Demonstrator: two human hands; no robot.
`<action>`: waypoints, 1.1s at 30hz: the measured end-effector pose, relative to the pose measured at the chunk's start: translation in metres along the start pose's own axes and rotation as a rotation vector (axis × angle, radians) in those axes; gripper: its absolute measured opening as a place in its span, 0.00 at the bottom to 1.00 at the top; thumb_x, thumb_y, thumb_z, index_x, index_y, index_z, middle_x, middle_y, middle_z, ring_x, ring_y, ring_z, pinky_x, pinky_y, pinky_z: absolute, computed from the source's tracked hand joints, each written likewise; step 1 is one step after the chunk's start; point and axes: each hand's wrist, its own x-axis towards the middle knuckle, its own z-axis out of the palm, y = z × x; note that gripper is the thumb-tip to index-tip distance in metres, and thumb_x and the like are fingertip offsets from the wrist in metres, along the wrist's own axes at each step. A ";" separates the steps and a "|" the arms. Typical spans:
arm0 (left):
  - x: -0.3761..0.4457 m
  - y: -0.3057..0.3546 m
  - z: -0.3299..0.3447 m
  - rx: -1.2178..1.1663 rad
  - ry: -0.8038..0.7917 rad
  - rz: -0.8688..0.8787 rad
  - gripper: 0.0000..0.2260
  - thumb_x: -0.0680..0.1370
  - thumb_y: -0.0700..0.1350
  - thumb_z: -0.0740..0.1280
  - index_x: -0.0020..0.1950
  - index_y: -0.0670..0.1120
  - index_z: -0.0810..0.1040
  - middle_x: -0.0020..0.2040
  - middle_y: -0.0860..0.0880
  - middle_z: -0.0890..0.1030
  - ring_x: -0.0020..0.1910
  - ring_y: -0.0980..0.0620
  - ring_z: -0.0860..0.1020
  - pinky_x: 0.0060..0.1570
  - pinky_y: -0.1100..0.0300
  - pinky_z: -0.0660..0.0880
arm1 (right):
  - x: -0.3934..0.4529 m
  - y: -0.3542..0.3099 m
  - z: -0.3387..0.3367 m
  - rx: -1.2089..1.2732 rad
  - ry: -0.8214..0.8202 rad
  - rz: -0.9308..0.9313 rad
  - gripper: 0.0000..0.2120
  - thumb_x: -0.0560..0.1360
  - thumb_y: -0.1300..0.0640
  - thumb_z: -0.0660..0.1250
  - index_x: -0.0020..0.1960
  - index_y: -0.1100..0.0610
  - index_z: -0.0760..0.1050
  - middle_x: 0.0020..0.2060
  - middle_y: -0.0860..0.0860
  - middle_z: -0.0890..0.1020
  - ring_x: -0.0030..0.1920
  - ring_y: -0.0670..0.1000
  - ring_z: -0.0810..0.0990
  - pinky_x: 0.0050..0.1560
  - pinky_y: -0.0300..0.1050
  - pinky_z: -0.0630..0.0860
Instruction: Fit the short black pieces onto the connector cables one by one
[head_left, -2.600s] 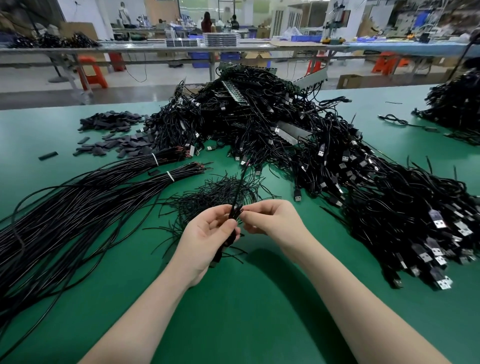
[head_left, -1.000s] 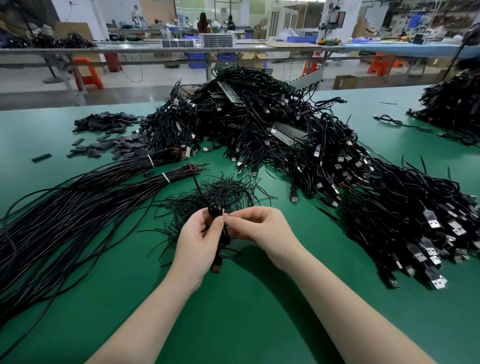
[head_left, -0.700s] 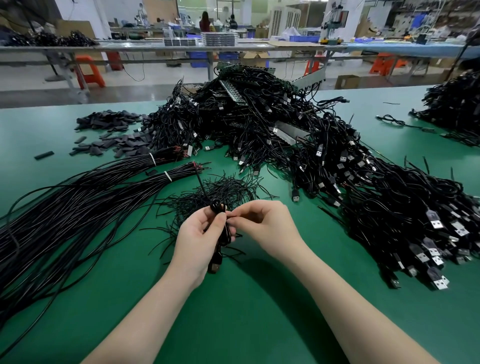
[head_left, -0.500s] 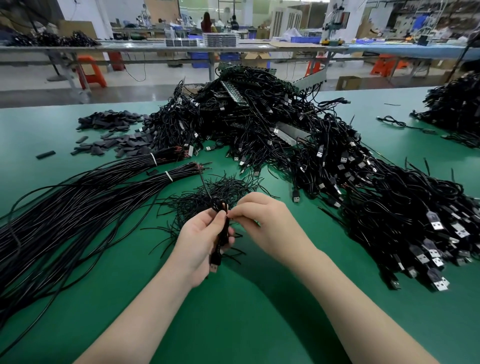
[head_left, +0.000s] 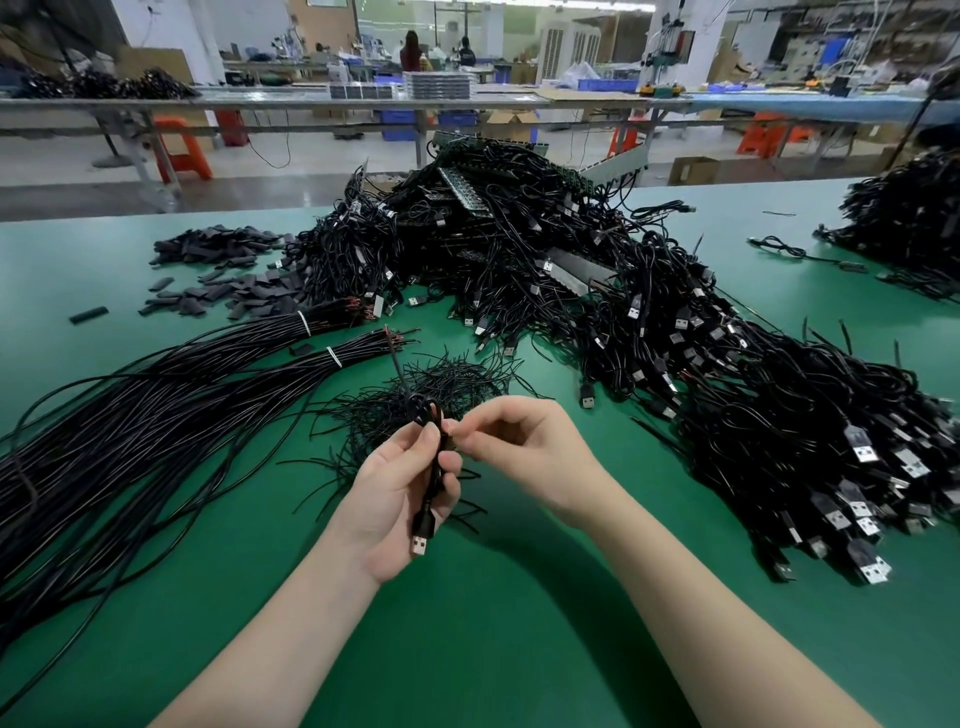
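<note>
While the left hand is gripping a folded connector cable above the green table, its USB plug is hanging below the palm. The right hand is pinching something at the cable's top with thumb and forefinger; what it is pinching is too small to tell. Short black pieces are lying far left, beside the big cable heap.

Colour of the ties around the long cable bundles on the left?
White ties, seen in the head view.
</note>
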 end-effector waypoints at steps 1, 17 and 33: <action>-0.001 0.000 0.000 -0.002 -0.014 -0.002 0.08 0.71 0.43 0.67 0.36 0.49 0.85 0.36 0.50 0.81 0.29 0.59 0.77 0.28 0.67 0.76 | -0.001 0.001 0.001 0.110 -0.018 0.047 0.11 0.73 0.71 0.69 0.43 0.56 0.79 0.38 0.46 0.85 0.42 0.42 0.82 0.47 0.36 0.77; 0.006 -0.006 -0.009 0.491 0.039 0.349 0.11 0.69 0.42 0.70 0.51 0.44 0.82 0.39 0.49 0.84 0.36 0.54 0.81 0.36 0.63 0.78 | 0.001 -0.010 0.000 0.341 -0.018 0.707 0.08 0.74 0.53 0.72 0.39 0.57 0.80 0.34 0.50 0.83 0.29 0.43 0.75 0.29 0.33 0.71; 0.003 -0.007 -0.008 0.517 -0.025 0.350 0.08 0.69 0.44 0.71 0.47 0.49 0.85 0.39 0.47 0.84 0.36 0.53 0.81 0.37 0.62 0.78 | 0.001 -0.009 -0.008 0.483 -0.115 0.743 0.12 0.75 0.60 0.69 0.33 0.56 0.82 0.33 0.52 0.81 0.30 0.44 0.76 0.29 0.32 0.74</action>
